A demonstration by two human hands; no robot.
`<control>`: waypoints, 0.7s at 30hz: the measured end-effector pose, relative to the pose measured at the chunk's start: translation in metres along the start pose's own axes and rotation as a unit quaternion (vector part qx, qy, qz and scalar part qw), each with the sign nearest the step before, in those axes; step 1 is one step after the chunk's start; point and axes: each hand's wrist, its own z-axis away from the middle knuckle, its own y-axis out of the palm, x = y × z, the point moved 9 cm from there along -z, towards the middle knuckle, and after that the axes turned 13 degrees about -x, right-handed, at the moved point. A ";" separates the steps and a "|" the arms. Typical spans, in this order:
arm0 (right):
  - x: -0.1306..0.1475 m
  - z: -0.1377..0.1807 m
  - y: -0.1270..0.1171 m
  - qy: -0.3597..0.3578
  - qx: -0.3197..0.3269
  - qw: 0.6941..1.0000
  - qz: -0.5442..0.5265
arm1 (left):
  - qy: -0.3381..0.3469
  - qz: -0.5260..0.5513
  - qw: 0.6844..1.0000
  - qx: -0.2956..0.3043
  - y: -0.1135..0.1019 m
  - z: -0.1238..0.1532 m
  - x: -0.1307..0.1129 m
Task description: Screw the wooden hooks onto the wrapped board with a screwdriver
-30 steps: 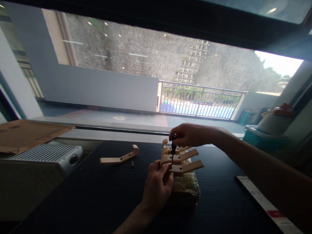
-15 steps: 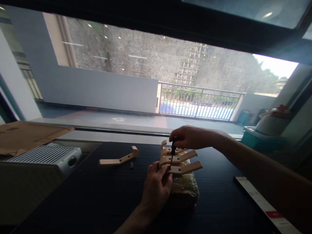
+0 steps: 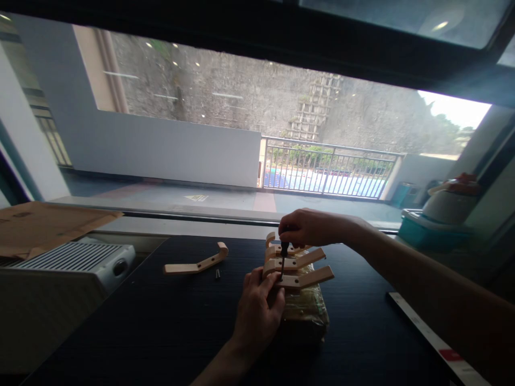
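Three wooden hooks (image 3: 300,268) lie side by side on a wooden block wrapped in plastic (image 3: 306,311) on the dark table (image 3: 161,321). My right hand (image 3: 308,228) is closed around the handle of a small black screwdriver (image 3: 283,254), held upright with its tip on the nearest hook. My left hand (image 3: 257,308) grips the near left end of that hook and the block, fingers curled. A loose wooden hook (image 3: 197,261) lies to the left, with a small dark screw (image 3: 218,273) beside it.
A white ribbed heater (image 3: 76,262) and brown cardboard (image 3: 40,225) sit at the left. A white strip with a red mark (image 3: 434,340) lies at the table's right. A teal and white container (image 3: 442,214) stands far right. A large window runs behind the table.
My right hand has lowered slightly and turned on the screwdriver handle. My left hand stays on the hook and block.
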 end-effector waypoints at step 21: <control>-0.004 0.002 -0.005 -0.015 -0.032 0.999 0.007 | 0.001 0.006 1.000 -0.012 -0.001 0.001 0.001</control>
